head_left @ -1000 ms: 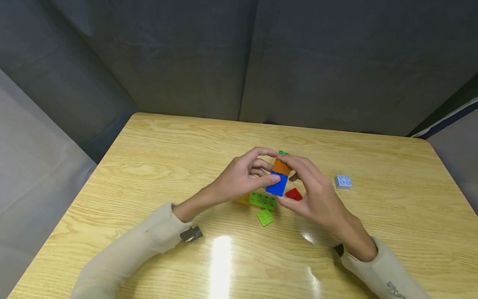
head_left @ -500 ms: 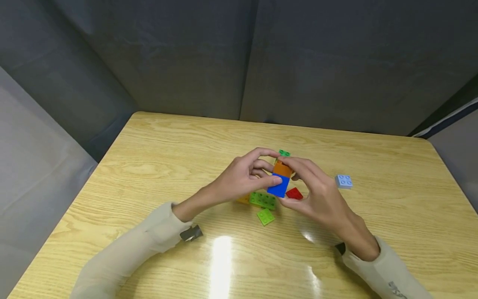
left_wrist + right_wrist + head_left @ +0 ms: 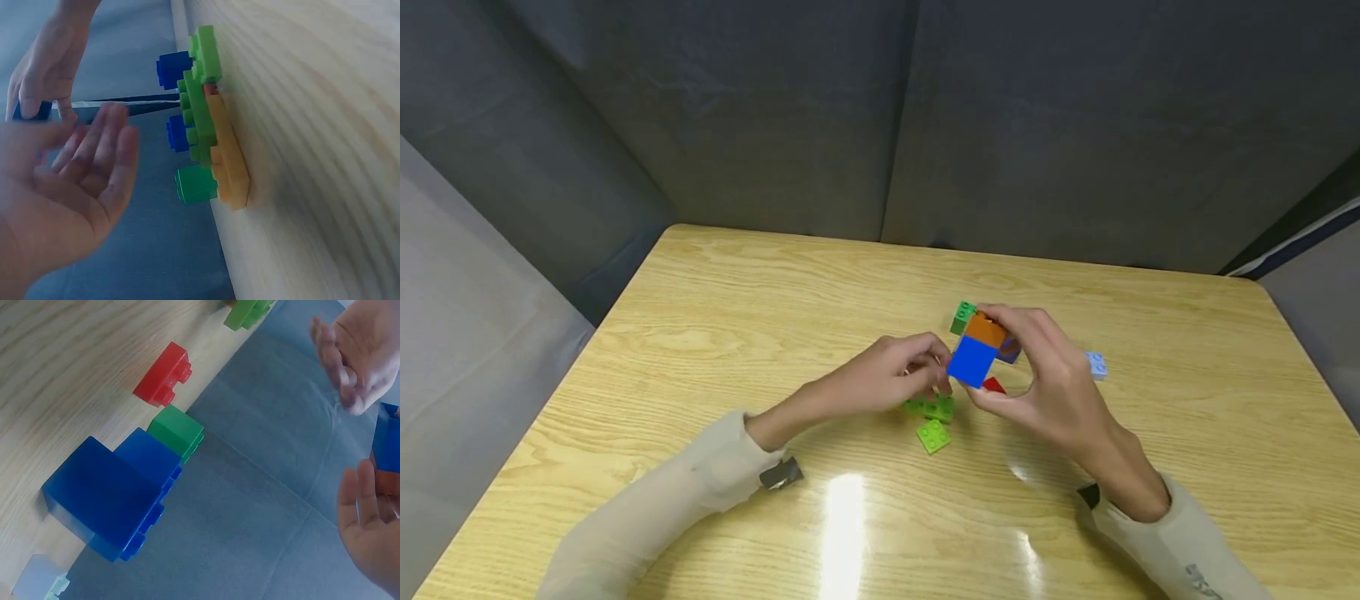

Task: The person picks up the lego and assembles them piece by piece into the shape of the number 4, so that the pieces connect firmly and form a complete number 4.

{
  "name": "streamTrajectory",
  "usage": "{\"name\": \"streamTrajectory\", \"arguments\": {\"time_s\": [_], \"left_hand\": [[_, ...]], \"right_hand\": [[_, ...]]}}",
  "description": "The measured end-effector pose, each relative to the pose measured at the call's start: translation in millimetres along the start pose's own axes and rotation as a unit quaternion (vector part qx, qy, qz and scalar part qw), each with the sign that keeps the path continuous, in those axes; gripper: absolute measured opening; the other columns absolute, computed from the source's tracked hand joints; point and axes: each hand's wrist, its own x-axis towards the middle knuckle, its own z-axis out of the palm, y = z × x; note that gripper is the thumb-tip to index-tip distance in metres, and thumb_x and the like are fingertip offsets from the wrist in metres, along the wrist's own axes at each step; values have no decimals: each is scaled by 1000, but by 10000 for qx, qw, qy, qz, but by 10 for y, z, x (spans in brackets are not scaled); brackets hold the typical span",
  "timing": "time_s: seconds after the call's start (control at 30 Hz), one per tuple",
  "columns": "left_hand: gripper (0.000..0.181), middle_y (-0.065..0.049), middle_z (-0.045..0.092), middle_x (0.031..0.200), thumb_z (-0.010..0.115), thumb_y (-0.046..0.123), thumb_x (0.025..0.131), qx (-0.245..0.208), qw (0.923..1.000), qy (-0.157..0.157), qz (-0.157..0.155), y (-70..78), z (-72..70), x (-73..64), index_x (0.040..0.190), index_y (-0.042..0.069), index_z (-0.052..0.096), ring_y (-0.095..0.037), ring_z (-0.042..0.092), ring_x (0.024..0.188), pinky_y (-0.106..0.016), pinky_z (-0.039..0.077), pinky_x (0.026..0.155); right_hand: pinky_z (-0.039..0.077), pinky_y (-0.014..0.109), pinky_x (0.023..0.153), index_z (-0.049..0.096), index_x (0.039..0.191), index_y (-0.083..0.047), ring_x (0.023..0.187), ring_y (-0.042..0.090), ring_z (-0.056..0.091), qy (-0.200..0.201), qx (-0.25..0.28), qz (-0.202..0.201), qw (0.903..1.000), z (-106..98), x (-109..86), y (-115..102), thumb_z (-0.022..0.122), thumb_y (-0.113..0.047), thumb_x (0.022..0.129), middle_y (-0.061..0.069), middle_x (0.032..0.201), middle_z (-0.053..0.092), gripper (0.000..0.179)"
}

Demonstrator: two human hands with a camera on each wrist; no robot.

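Note:
My right hand (image 3: 1048, 387) grips a blue brick (image 3: 973, 362) joined to an orange brick (image 3: 985, 332), raised over the table with thumb below and fingers above. Just left of it, my left hand (image 3: 891, 379) has loosely bent fingers and nothing in them; the left wrist view shows its bare palm (image 3: 69, 206). Under its fingertips lies a lime green brick (image 3: 940, 407), with a smaller lime brick (image 3: 932, 437) in front. In the left wrist view, a yellow-orange brick (image 3: 230, 156) lies beside the lime one; my left hand hides it from the head view.
A green brick (image 3: 962, 318) stands behind the held pair. A red brick (image 3: 993, 385) and a dark blue brick (image 3: 1011, 351) lie partly covered by my right hand. Farther right is a light blue brick (image 3: 1097, 365). Grey curtains (image 3: 775, 125) border the wooden table (image 3: 737, 292).
My left hand has let go of the blue and orange bricks and dropped slightly toward the lime brick. My right hand has shifted slightly right with the pair, which is now tilted.

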Motion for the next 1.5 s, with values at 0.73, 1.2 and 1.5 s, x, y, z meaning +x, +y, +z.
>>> {"name": "streamTrajectory", "arguments": {"time_s": [0.73,1.2,1.5], "left_hand": [[26,-2,69,127,72,5,98,4664,8724,-1091,976,-69,234,-78,120,18,79,-17,60,100,-19,49,78],[27,-3,70,120,77,20,96,3792,9185,-1054,372,-42,177,-56,120,8,74,-14,61,105,-21,51,90],[37,-7,71,109,81,8,91,-81,9994,-298,-144,-4,-29,-55,120,1,60,-17,69,101,-28,58,89]], "right_hand": [[46,11,82,56,141,2,95,25,61,-37,11,37,10000,-17,8,28,92,-6,65,19,120,64,85],[43,10,92,55,144,0,103,26,63,-92,66,311,9995,-34,7,20,94,0,66,18,129,63,87],[54,15,89,48,146,5,100,25,66,-141,854,704,9938,-48,37,-10,96,8,60,20,138,58,99]]}}
